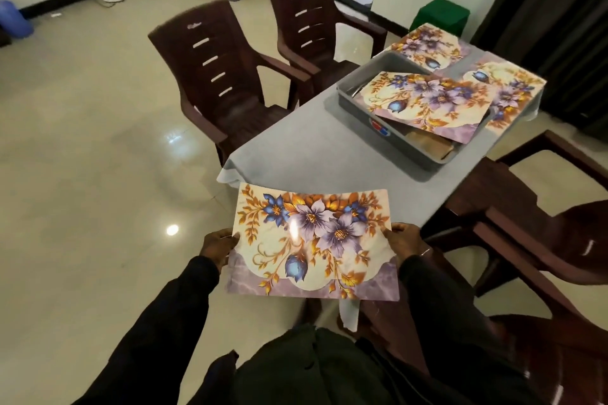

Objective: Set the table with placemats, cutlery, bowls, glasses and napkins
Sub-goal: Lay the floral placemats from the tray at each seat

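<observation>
A floral placemat (312, 240) hangs flat in the air in front of the table's near corner. My left hand (218, 245) grips its left edge and my right hand (403, 240) grips its right edge. The table (306, 148) wears a pale grey cloth. A grey tray (355, 82) stands on it, with another floral placemat (427, 102) lying slanted over its top. Two more placemats lie flat at the far end of the table, one at the back left (427, 43) and one at the back right (506, 89). Something brown shows in the tray under the slanted mat.
Two dark brown plastic chairs (223, 76) (309, 10) stand along the table's left side. More brown chairs (543, 233) crowd the right side and near corner. A green stool (444, 15) sits behind the table. Dark curtains hang at the right. Glossy tiled floor spreads to the left.
</observation>
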Motion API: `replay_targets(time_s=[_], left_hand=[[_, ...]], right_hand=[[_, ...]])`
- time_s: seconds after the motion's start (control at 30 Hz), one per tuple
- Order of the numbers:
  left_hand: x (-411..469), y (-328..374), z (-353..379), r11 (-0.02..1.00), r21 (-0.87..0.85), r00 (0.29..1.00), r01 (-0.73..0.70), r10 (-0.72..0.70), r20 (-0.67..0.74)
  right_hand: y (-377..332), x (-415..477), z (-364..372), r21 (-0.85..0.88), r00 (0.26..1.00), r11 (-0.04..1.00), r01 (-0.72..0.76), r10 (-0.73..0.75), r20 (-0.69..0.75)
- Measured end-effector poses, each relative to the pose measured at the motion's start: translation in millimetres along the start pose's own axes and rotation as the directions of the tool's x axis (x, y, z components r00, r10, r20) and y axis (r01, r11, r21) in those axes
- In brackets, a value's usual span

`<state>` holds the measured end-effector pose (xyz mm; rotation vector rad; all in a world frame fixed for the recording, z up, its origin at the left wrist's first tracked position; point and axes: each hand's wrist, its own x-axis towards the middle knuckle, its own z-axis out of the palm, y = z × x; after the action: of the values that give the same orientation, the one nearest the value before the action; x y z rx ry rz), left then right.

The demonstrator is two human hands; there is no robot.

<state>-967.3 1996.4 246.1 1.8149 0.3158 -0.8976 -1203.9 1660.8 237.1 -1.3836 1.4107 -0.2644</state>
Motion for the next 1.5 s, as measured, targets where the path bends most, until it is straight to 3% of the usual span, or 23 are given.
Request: replay_targets(time_s=[0.3, 0.53, 0.7, 0.8, 0.87, 1.0, 1.07, 1.13, 1.23, 1.4, 1.5], left_hand=[[82, 78, 42, 0.99, 0.141, 0.999, -0.018, 0.014, 0.031], [127, 129, 70, 0.957, 0.267, 0.992, -0.115, 0.096, 0.082], [158, 166, 87, 0.901, 0.378, 0.973, -0.214, 0.162, 0.166], [181, 185, 93, 0.895, 0.379, 0.961, -0.234, 0.156, 0.227], [199, 197, 97, 0.892, 0.382, 0.95, -0.241, 0.136, 0.281], [230, 212, 108, 0.851, 0.437, 0.932, -0.29, 0.149, 0.329], [239, 218, 113, 0.819, 0.468, 0.92, -0.333, 0.174, 0.351], [248, 219, 117, 0.755, 0.522, 0.897, -0.397, 0.197, 0.397], [240, 211, 125, 0.603, 0.603, 0.839, -0.522, 0.238, 0.489], [221, 159, 140, 0.387, 0.56, 0.656, -0.732, 0.178, 0.734], [219, 110, 149, 0.136, 0.519, 0.535, -0.844, 0.134, 0.834]], right_hand=[[6, 70, 14, -0.033, 0.995, 0.997, -0.071, 0.069, -0.074], [-13, 63, 30, -0.068, 0.99, 0.996, -0.056, 0.047, -0.134], [-4, 71, 47, -0.17, 0.982, 0.985, -0.031, -0.002, -0.191], [10, 77, 58, -0.331, 0.977, 0.944, -0.012, -0.06, -0.204], [14, 76, 63, -0.501, 0.986, 0.864, 0.045, -0.119, -0.117], [8, 70, 75, -0.734, 0.937, 0.584, 0.345, -0.168, 0.307], [10, 68, 86, -0.789, 0.933, 0.502, 0.354, -0.132, 0.335], [13, 60, 101, -0.828, 0.957, 0.481, 0.29, -0.119, 0.266], [18, 43, 130, -0.816, 0.986, 0.555, 0.158, -0.126, 0.105], [31, 12, 176, -0.736, 0.975, 0.671, -0.094, -0.087, -0.204], [38, -11, 198, -0.696, 0.952, 0.687, -0.209, -0.021, -0.306]])
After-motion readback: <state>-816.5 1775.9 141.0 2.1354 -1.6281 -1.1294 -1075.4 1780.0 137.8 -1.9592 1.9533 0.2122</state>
